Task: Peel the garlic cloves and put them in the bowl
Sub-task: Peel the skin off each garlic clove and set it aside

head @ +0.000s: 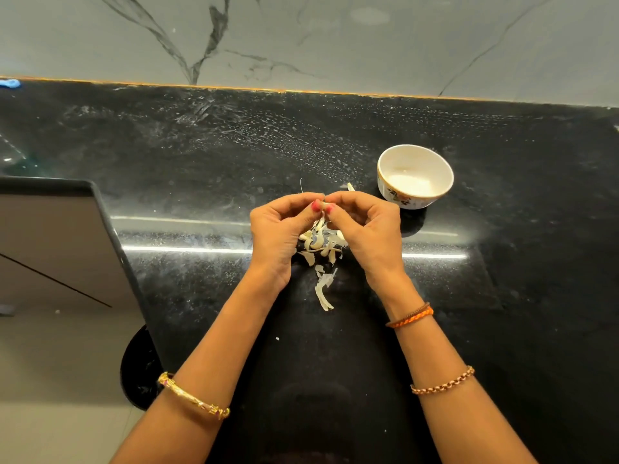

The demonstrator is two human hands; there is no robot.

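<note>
Black speckled counter (502, 262) meets a grey veined wall; no writing is readable anywhere. Left hand (281, 236) and right hand (365, 229) pinch one garlic clove (323, 205) together, mostly hidden by fingertips. Peels (323, 249) lie beneath. To the right stands a flowered bowl (415, 175), apparently empty.

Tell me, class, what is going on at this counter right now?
A person is peeling garlic over a black counter. Both hands meet above a small pile of cloves and skins: the left hand and the right hand pinch one garlic clove between the fingertips. Loose strips of skin lie nearer the person. A white bowl with a flower pattern stands to the right of the hands; no cloves can be seen in it yet.
</note>
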